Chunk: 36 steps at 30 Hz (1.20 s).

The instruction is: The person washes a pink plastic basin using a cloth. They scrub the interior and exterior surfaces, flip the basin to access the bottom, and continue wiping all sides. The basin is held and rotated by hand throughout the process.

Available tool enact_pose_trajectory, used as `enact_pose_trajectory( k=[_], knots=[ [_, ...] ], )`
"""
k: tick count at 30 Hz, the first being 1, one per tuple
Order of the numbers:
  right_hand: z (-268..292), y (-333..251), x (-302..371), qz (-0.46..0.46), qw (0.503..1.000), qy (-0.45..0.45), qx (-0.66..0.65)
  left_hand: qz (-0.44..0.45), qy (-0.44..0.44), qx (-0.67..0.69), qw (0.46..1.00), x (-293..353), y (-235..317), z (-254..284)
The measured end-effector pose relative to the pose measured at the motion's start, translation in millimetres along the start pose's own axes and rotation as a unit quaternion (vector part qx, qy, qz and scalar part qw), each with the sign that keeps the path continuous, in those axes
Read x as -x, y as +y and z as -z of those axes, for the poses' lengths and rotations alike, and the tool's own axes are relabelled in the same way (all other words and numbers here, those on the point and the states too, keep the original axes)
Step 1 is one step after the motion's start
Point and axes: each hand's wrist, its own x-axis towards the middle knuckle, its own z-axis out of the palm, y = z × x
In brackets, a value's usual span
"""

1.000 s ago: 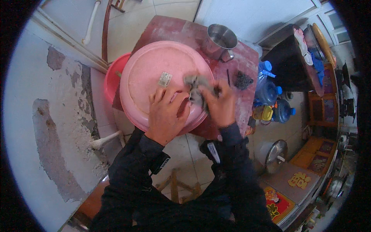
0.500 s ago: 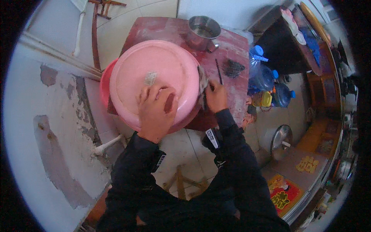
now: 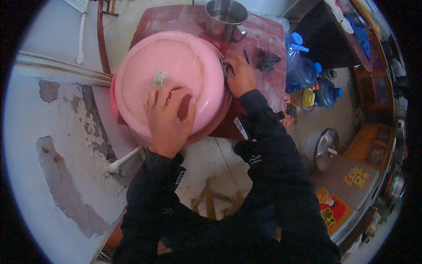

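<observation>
A pink plastic basin (image 3: pixel 149 53) lies upside down on the red wooden table (image 3: pixel 259 31), its round base facing up with a small pale sticker on it. My left hand (image 3: pixel 169 119) rests on the basin's base near the front, fingers bent and apart, holding nothing. At the basin's right side, my right hand (image 3: pixel 241 77) is closed with bent fingers, pinching a small grey rag (image 3: pixel 226 67) against the rim. Most of the rag is hidden behind the fingers and the rim.
A steel pot (image 3: pixel 226 20) with a handle stands on the table's far side. Right of my right hand lie a dark steel-wool scourer (image 3: pixel 268 61) and a thin black stick (image 3: pixel 246 56). Large clear bottles (image 3: pixel 305 72) with blue caps stand right; a metal lid (image 3: pixel 326 149) sits lower.
My right hand has moved a little away along the basin's right rim, and less of the rag shows. My left hand stays on the base. The view has shifted slightly.
</observation>
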Motion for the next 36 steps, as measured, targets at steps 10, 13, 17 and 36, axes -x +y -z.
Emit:
enact_pose_trajectory(
  k=[10,13,17,36],
  knots=[
    [17.0,-54.6,136.2,-0.082,0.991,-0.072,-0.076,-0.016,0.018,0.003,1.0,-1.9,-1.7,-3.3],
    [6.1,-85.2,165.7,-0.056,0.979,-0.126,-0.152,-0.008,0.012,-0.01,1.0,-3.2,-0.2,-1.8],
    [14.6,-100.3,161.4,-0.042,0.969,-0.125,-0.209,-0.01,0.016,0.023,1.0,-4.5,-0.5,-1.2],
    [65.8,-92.4,93.1,-0.147,0.926,-0.058,-0.343,-0.024,0.009,0.045,0.999,-4.4,-6.4,2.4]
  ],
)
